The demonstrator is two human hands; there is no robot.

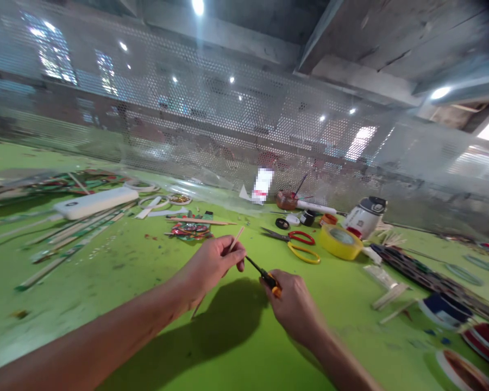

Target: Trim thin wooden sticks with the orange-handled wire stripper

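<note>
My left hand is closed round a thin wooden stick that pokes up past the fingers. My right hand grips a small cutter with an orange and black handle. Its dark blade points up left and meets the stick at my left fingertips. Both hands hover above the green table.
Red and yellow handled scissors and a yellow tape roll lie just beyond my hands. A white bottle and small pots stand at the back. Sticks and a white box lie left; dark strips and rolls lie right. A perforated screen backs the table.
</note>
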